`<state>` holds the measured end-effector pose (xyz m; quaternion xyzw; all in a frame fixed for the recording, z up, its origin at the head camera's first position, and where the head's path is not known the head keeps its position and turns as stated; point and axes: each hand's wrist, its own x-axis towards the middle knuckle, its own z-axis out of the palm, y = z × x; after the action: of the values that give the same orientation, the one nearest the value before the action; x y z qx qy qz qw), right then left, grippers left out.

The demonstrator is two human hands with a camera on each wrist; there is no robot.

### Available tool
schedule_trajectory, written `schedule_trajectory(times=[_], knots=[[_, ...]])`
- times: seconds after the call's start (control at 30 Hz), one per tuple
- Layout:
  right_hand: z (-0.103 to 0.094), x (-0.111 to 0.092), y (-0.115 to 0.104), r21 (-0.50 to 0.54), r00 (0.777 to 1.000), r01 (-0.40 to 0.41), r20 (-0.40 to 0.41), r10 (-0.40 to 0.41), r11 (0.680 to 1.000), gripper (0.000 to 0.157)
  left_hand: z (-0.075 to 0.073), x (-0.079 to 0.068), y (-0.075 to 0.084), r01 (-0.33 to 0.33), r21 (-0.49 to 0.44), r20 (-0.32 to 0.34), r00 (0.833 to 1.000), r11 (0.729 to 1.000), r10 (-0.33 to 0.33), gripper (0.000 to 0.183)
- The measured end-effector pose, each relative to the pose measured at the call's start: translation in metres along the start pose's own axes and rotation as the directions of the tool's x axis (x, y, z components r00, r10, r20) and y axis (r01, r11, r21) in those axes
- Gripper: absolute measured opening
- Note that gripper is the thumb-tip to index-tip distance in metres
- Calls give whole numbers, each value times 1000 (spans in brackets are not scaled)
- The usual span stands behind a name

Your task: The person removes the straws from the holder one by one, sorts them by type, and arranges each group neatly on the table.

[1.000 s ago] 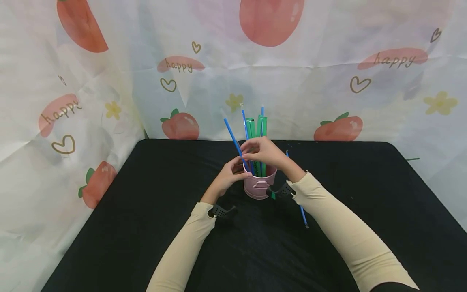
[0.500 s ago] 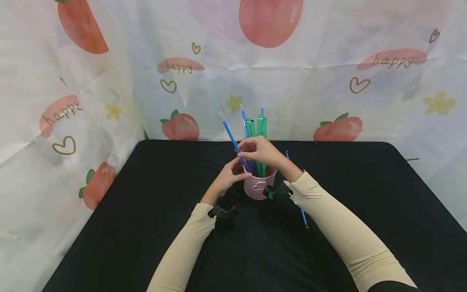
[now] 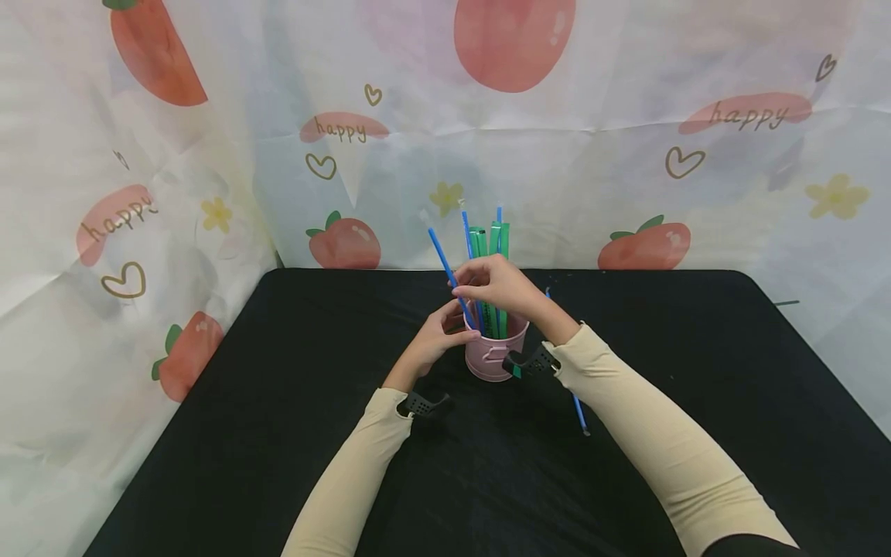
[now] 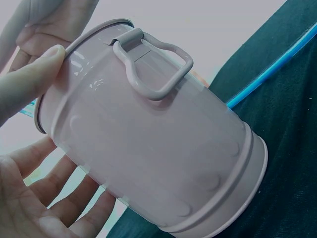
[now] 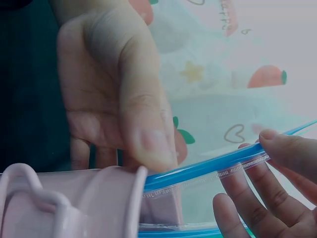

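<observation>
A pink metal bucket [image 3: 496,362] with a side handle stands on the black table. My left hand [image 3: 433,340] grips its left side, thumb over the rim and fingers round the wall, as the left wrist view shows. Between thumb and fingers, my right hand [image 3: 497,286] pinches a slim blue stick [image 5: 208,168] in a clear sleeve. This stick leans left, its lower end inside the bucket's mouth. Several green strips [image 3: 495,238] and more blue sticks [image 3: 465,228] stand upright in the bucket, partly hidden behind my right hand.
Another blue stick [image 3: 580,414] lies on the black table [image 3: 334,340] right of the bucket, its middle hidden under my right forearm. A printed cloth [image 3: 557,170] hangs along the table's back and left sides.
My right hand, with the blue stick, has shifted slightly left and up over the bucket. The left hand stays on the bucket.
</observation>
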<state>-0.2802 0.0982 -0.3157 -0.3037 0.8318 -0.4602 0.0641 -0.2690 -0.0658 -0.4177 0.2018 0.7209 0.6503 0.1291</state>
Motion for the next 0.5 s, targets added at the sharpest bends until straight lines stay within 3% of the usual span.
schedule_trajectory(times=[0.2, 0.37, 0.5], knots=[[-4, -2, -6, -14, 1000, -12, -22, 11, 1000, 18, -1, -1, -2, -33, -9, 2, 999, 999, 33, 60], [-8, 0, -5, -39, 999, -4, -48, 2, 999, 20, -1, -1, -3, -42, -11, 12, 999, 999, 42, 90], [-10, 0, -4, -33, 998, -2, -66, 0, 999, 19, -1, -1, -2, -31, -10, 16, 999, 999, 31, 70]])
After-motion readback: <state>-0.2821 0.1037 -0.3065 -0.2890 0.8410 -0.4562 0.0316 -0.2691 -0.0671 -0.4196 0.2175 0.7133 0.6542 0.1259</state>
